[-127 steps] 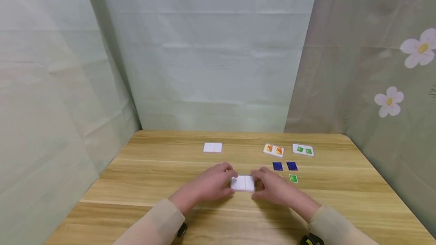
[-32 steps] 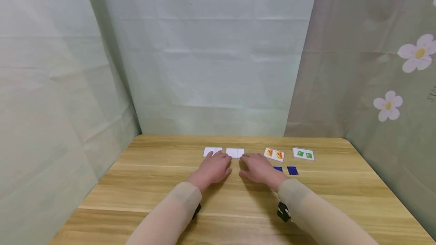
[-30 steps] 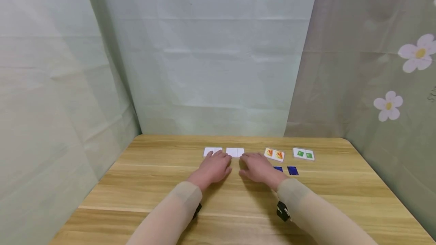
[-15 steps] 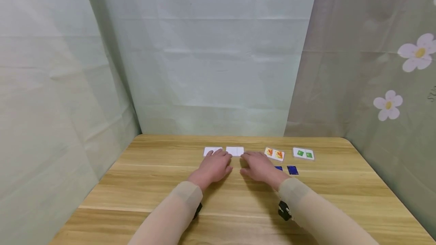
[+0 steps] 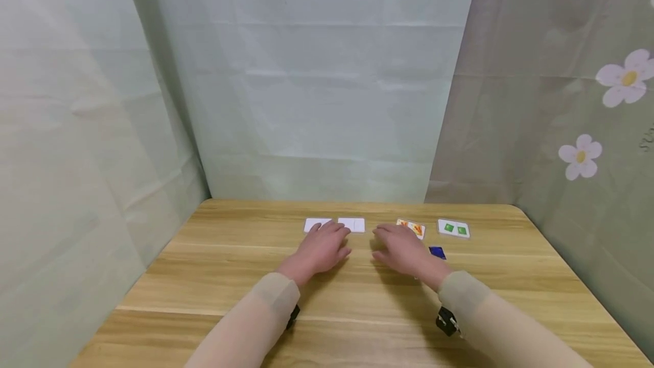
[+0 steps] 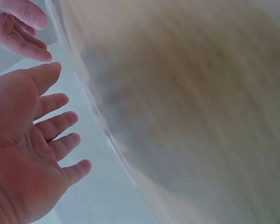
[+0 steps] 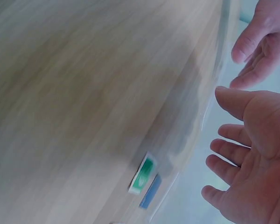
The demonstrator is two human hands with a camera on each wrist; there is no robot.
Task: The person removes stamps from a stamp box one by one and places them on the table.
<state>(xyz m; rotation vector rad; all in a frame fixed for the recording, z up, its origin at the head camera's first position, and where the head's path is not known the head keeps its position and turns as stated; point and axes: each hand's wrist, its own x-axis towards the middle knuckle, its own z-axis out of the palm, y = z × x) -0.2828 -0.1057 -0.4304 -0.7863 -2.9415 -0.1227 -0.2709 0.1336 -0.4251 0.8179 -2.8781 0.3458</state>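
My left hand hovers over the table just in front of two blank white cards, a left one that its fingers partly overlap and a right one. Its fingers are spread and hold nothing, as the left wrist view shows of the left palm. To the right, my right hand is also empty, fingers relaxed, partly covering a card with two orange pictures. In the right wrist view the right palm faces inward, with a small green card and a small blue card below.
A white card with two green pictures lies at the back right of the wooden table. A small dark blue card sits just in front of it. Pale cloth hangs behind and on both sides.
Earlier both hands held a white card by its ends nearer the front; it now lies at the back beside the other white card. Since then my right hand has moved away rightward.
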